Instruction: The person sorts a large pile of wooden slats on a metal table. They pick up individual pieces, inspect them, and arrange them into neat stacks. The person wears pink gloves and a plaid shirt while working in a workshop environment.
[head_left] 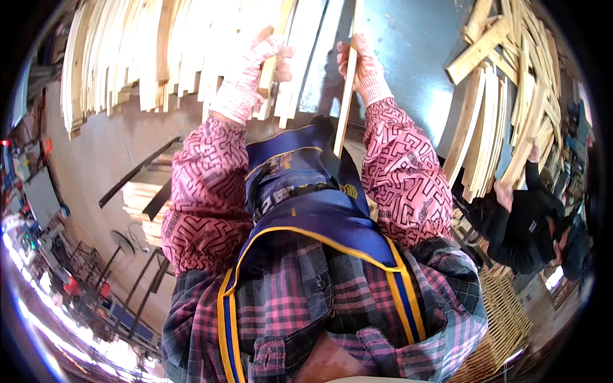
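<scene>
Head view shows the person's gloved left hand (pixel 260 62) gripping a thick wooden slat (pixel 267 78) beside the row of pale slats (pixel 163 45), while the right hand (pixel 366 69) grasps a narrow slat (pixel 344 110) over the dark tabletop (pixel 412 54), its near end pointing toward the blue apron (pixel 303 204).

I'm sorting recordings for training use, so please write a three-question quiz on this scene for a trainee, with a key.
1. True or false: the left hand and the right hand each hold a wooden strip.
2. What is the main colour of the wearer's apron? A) green B) blue C) white
3. Fill in: the co-worker in black is at the ___ side of the picture.

Key: 1. True; 2. B; 3. right
</scene>
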